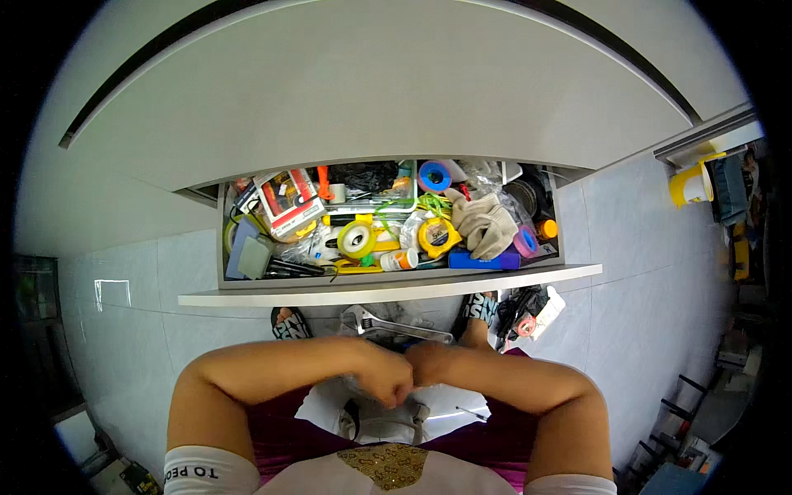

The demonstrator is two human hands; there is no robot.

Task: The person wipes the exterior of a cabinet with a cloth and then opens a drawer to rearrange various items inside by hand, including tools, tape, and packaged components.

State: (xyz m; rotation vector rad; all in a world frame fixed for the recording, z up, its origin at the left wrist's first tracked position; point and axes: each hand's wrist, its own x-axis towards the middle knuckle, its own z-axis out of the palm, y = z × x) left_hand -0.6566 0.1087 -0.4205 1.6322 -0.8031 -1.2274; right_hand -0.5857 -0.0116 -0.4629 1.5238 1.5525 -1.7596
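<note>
My left hand (384, 376) and my right hand (426, 364) meet in front of my lap, both with fingers curled closed. Whatever they hold, if anything, is hidden between them; a little clear plastic shows beside the left fingers. Just beyond the hands lies a silver adjustable wrench (406, 327), its jaw toward the left, with clear plastic around it. Ahead stands a pulled-out drawer (388, 285) packed with tools. Inside it are a yellow tape measure (437, 237), a roll of yellow-green tape (356, 239), beige gloves (485, 226) and a blue tape roll (434, 176).
The drawer front overhangs my sandalled feet. Right of my right foot, a black plastic bag (517, 310) and a red tape roll (526, 327) lie on the grey tiles. A white-and-yellow bucket (691, 186) stands far right, above cluttered shelving. A thin pen-like item (471, 413) lies near my lap.
</note>
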